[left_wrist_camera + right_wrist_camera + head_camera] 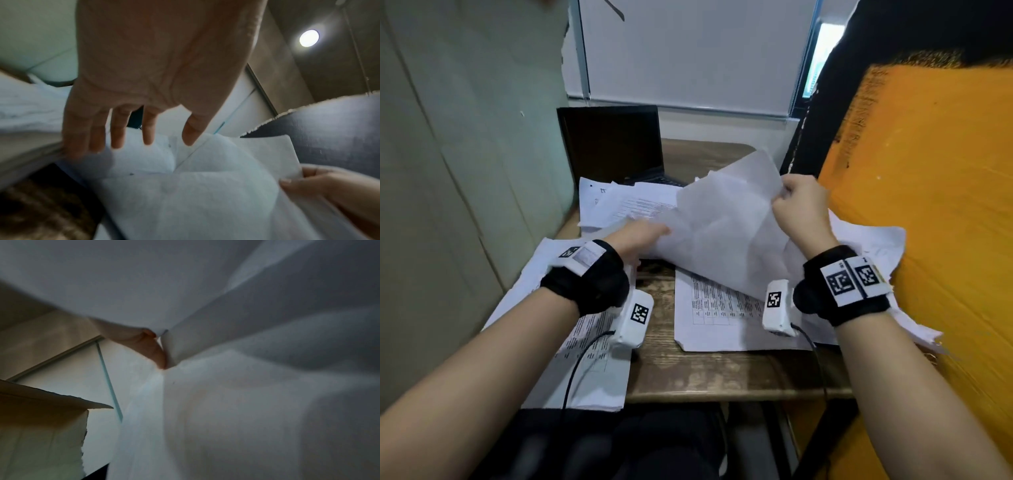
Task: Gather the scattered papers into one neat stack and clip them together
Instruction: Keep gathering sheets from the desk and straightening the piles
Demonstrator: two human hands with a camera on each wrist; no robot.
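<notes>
My right hand pinches lifted sheets above the counter to collect them; left hand is spread, reaching under.

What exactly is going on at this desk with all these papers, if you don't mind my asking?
A person is gathering loose papers on a small wooden desk. The right hand pinches the edge of a lifted bunch of white sheets, while the left hand, fingers straight, reaches in under it. Several printed pages lie scattered flat on the desk, and an open laptop stands at the back. Nothing is stacked neatly or clipped yet, and I can't see a clip.
</notes>
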